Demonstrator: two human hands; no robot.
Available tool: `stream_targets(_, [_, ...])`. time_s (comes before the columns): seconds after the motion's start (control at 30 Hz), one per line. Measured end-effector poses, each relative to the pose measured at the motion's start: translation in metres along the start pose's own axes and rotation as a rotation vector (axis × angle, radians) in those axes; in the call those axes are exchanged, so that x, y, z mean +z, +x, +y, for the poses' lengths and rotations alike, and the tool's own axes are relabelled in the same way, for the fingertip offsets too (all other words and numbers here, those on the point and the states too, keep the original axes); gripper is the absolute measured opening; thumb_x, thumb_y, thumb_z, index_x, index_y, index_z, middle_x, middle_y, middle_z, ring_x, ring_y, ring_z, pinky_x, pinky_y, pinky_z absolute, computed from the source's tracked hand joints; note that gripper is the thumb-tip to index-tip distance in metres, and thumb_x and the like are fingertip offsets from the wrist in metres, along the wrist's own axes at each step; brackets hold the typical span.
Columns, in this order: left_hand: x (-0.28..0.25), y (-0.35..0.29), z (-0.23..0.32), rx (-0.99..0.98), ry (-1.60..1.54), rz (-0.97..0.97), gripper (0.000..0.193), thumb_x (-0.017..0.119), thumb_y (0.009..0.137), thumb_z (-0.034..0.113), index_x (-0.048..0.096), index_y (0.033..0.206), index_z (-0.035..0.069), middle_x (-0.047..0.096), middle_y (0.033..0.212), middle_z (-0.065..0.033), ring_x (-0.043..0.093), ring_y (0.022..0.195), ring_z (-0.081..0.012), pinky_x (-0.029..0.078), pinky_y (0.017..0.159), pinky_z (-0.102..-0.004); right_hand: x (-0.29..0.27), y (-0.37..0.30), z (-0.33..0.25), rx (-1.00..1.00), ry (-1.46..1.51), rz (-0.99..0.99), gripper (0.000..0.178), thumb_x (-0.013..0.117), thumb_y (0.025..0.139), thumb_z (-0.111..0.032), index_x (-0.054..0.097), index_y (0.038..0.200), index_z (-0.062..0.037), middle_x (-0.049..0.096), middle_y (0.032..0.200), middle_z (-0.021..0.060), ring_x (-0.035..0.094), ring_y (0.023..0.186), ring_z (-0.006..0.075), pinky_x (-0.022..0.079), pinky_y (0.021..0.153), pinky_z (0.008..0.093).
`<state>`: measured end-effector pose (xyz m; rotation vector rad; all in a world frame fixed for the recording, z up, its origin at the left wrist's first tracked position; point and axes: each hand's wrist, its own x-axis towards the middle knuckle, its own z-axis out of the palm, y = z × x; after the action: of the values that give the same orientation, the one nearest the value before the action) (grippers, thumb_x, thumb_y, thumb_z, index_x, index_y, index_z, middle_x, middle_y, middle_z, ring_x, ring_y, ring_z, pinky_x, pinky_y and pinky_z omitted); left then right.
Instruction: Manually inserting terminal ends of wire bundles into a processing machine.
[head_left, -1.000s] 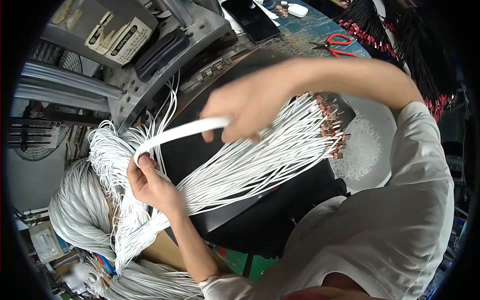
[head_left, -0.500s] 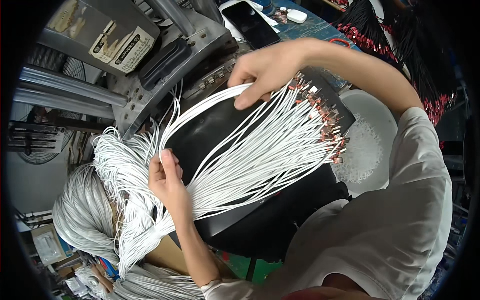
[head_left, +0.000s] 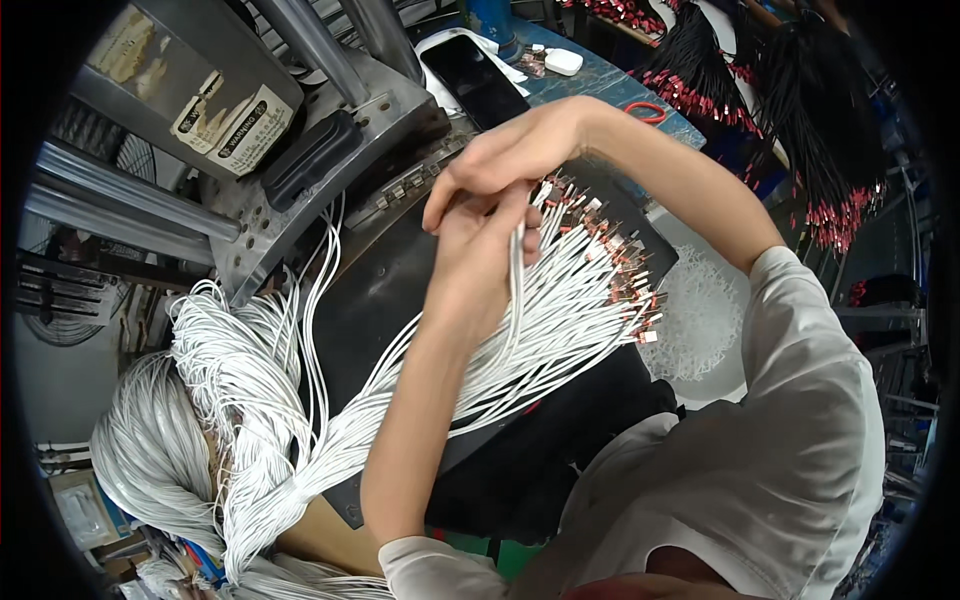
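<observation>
My left hand (head_left: 478, 255) is closed around a few white cables (head_left: 516, 290), which hang from its fingers over the rest of the bundle. My right hand (head_left: 515, 150) lies bent over the left one and touches it, its fingers curled down; what it grips is hidden between the two hands. Under them, a fan of white cables (head_left: 490, 365) spreads over a black board (head_left: 365, 310). Small orange-red and metallic ends (head_left: 625, 265) tip the fan at its right. At the left the cables gather into a thick, tangled white bundle (head_left: 235, 370).
A grey metal machine (head_left: 190, 90) with steel posts stands at the upper left. Beyond my hands are a black phone (head_left: 472, 82) and red-handled scissors (head_left: 645, 113). A pale basin (head_left: 700, 310) of clear scraps sits right of the board. Black cables (head_left: 815, 110) hang at upper right.
My left hand has moved up and right from the cable loop to meet my right hand. The loop held between my hands is gone; those cables now hang from the left hand.
</observation>
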<state>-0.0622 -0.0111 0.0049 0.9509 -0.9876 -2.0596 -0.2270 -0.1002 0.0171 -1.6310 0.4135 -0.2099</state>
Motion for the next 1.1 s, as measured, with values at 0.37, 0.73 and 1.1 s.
stream_targets(0.37, [-0.054, -0.048, 0.000, 0.076, 0.108, 0.108, 0.032, 0.055, 0.103, 0.018, 0.057, 0.126, -0.004, 0.060, 0.084, -0.0033, 0.057, 0.067, -0.0107, 0.049, 0.061, -0.0241, 0.021, 0.043, 0.043, 0.143, -1.326, 0.661, 0.041, 0.058, 0.098, -0.033, 0.060, 0.119, 0.0025, 0.062, 0.115, 0.0215, 0.063, 0.099, 0.0365, 0.050, 0.085, 0.0445])
stream_targets(0.73, [-0.054, -0.043, -0.001, 0.123, 0.150, 0.336, 0.019, 0.072, 0.091, 0.006, 0.068, 0.104, -0.007, 0.071, 0.089, -0.0102, 0.067, 0.074, -0.0128, 0.058, 0.069, -0.0243, 0.038, 0.022, 0.022, 0.234, 0.037, 0.620, 0.033, 0.057, 0.102, -0.031, 0.065, 0.107, 0.0005, 0.065, 0.086, 0.0039, 0.062, 0.075, 0.0128, 0.051, 0.069, 0.0260])
stream_targets(1.1, [-0.053, -0.039, -0.006, 0.107, 0.185, 0.365, 0.015, 0.071, 0.092, 0.006, 0.067, 0.098, -0.006, 0.072, 0.087, -0.0099, 0.066, 0.073, -0.0115, 0.056, 0.066, -0.0238, 0.049, 0.019, 0.023, 0.137, 0.208, 0.621, 0.031, 0.057, 0.102, -0.031, 0.066, 0.108, -0.0011, 0.065, 0.091, 0.0003, 0.062, 0.078, 0.0077, 0.049, 0.063, 0.0234])
